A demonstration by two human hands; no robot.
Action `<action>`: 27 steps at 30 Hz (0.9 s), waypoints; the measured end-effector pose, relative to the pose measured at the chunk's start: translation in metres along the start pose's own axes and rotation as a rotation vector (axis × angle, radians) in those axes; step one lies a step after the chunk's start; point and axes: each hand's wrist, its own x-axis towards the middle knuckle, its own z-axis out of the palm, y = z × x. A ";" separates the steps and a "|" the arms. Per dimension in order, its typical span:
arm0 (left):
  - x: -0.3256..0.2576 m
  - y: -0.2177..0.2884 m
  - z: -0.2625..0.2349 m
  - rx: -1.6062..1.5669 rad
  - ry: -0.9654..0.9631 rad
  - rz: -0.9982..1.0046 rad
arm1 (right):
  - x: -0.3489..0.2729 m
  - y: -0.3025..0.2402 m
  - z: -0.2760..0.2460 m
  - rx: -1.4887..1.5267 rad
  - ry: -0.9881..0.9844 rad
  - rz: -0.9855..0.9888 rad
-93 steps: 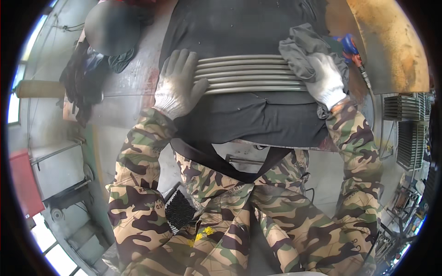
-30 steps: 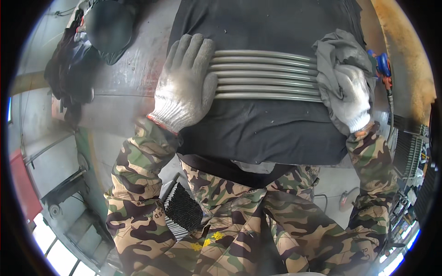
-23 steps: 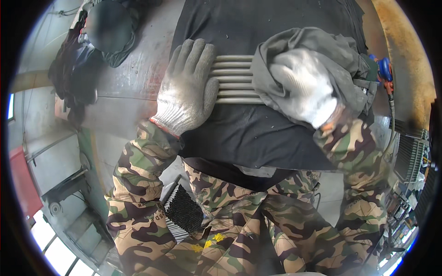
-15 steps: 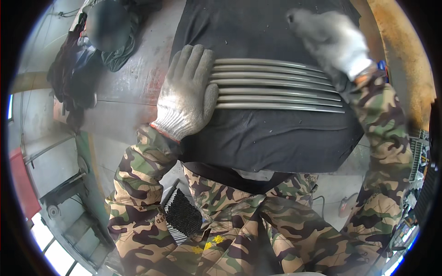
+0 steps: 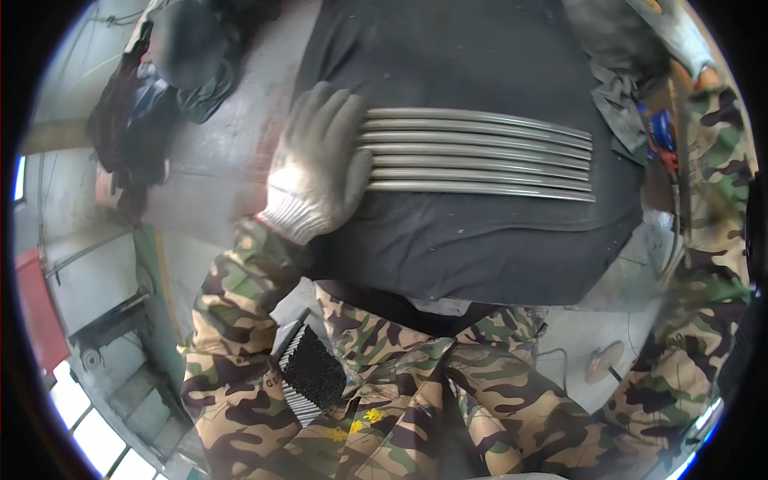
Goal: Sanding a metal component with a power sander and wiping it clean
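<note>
Several slim, shiny metal rods point(image 5: 480, 150) lie side by side on a black cloth point(image 5: 480, 248), running left to right. My left hand point(image 5: 316, 156), in a grey-white knitted glove, rests flat at their left ends with its fingers stretched and pointing away from me. At the far right edge, my gloved right hand point(image 5: 678, 36) is apart from the rods. Its fingers are partly cut off by the rim of the picture, so what they hold, if anything, cannot be made out. A crumpled dark grey rag point(image 5: 620, 100) lies beside that hand.
Blue and red tool handles point(image 5: 662, 132) sit right of the cloth. Dark clothing and a round dark object point(image 5: 188, 44) are at the far left of the metal table point(image 5: 212, 184). Below, near my lap, stands a bundle of many rods or tubes point(image 5: 316, 368).
My right hand has moved right and away from the rods' right ends to the picture's edge. The rods lie more evenly aligned at their right ends. My left hand has barely shifted.
</note>
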 end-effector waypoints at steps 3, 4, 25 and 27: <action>-0.006 -0.005 -0.008 0.065 0.021 0.016 | -0.024 0.038 0.020 0.084 0.056 0.035; -0.006 -0.006 -0.013 0.095 0.001 0.042 | -0.030 0.066 0.039 0.187 0.077 0.061; -0.008 -0.008 -0.014 0.010 -0.015 -0.022 | -0.181 0.026 -0.015 -0.133 -0.413 -0.214; -0.008 -0.009 -0.013 0.007 0.005 -0.012 | -0.209 0.037 -0.030 -0.071 -0.425 -0.141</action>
